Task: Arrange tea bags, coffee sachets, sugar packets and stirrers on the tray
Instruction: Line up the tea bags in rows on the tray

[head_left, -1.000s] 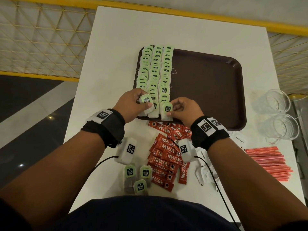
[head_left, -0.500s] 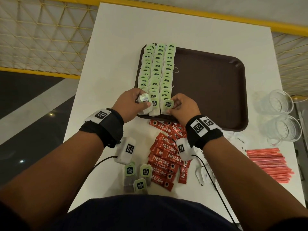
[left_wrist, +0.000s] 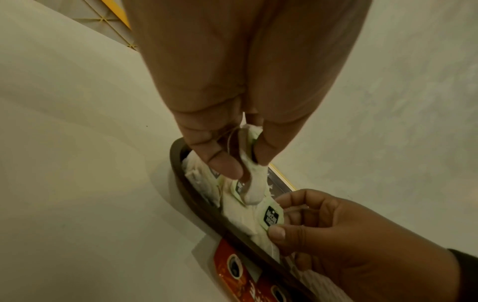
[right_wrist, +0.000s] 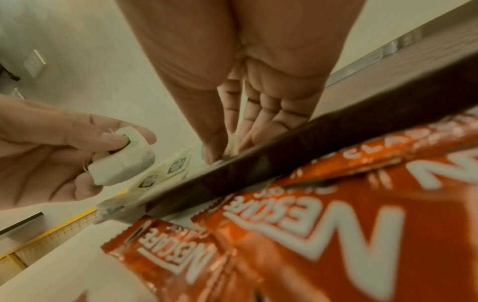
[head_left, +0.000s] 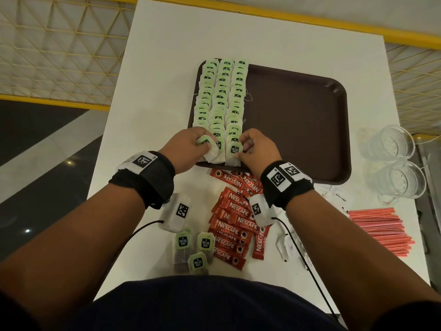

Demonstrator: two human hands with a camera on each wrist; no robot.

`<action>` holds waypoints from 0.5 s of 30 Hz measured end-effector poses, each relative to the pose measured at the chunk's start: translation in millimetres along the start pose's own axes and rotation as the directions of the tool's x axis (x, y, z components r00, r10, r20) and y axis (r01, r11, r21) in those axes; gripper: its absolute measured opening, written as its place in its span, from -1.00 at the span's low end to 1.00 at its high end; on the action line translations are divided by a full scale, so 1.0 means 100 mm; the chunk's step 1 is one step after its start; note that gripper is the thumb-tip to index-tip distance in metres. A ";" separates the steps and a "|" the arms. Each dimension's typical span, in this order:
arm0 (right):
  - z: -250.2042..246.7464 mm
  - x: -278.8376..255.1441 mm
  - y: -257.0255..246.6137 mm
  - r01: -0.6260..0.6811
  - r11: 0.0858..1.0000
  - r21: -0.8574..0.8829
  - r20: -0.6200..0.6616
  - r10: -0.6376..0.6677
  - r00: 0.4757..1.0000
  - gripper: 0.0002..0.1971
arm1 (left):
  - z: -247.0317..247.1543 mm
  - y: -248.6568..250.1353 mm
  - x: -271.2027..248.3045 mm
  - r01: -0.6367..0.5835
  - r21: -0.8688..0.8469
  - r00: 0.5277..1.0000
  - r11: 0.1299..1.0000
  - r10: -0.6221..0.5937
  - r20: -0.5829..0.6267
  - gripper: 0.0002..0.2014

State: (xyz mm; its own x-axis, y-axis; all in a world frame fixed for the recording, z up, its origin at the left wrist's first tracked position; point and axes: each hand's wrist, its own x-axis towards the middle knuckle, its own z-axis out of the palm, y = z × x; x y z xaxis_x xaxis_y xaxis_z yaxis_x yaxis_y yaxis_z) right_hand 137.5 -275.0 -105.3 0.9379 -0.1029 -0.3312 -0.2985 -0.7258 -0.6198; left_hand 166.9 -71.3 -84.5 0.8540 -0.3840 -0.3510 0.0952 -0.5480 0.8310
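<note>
Left hand point(head_left: 188, 145) is pinching a tea bag point(head_left: 207, 149) over the brown tray's point(head_left: 310, 130) near-left corner, while right hand point(head_left: 256, 149) is pinching another tea bag point(head_left: 234, 152) at the third row's near end.

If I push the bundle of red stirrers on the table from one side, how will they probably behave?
The red stirrers look like thin round straws, loose and unbound, so they would probably roll and fan apart rather than slide together. They seem very light; a small push may scatter some. They lie near the table edge, so some could fall off.
</note>
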 end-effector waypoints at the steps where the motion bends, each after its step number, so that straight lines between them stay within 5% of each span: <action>1: -0.01 -0.01 0.00 0.008 1.000 -0.012 -0.032 -0.008 0.999 -0.63 | 0.00 0.00 -0.01 -0.017 0.028 1.000 0.999 0.017 -0.007 -0.79; 4: -0.07 -0.07 -0.04 0.058 0.998 0.026 -0.099 -0.055 0.994 -0.62 | 0.02 0.01 -0.02 -0.021 0.038 0.998 0.999 0.023 -0.058 -0.73; 9: -0.09 -0.23 -0.16 0.103 0.973 0.208 0.129 -0.132 0.983 -0.77 | 0.08 0.08 -0.03 -0.045 -0.049 0.998 0.998 0.042 -0.048 -0.66; 15: -0.04 -0.26 -0.07 0.016 0.961 0.274 0.100 -0.045 0.994 -0.89 | 0.12 0.08 -0.05 -0.046 -0.057 0.999 0.997 0.046 -0.013 -0.68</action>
State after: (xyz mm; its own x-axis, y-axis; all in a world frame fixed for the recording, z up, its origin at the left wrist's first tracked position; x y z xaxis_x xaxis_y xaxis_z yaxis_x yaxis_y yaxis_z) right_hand 115.8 -270.1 -89.7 0.9280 -0.0016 -0.3726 -0.3206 -0.5128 -0.7964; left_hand 157.4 -83.3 -81.4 0.8639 -0.3993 -0.3071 0.0842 -0.4866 0.8696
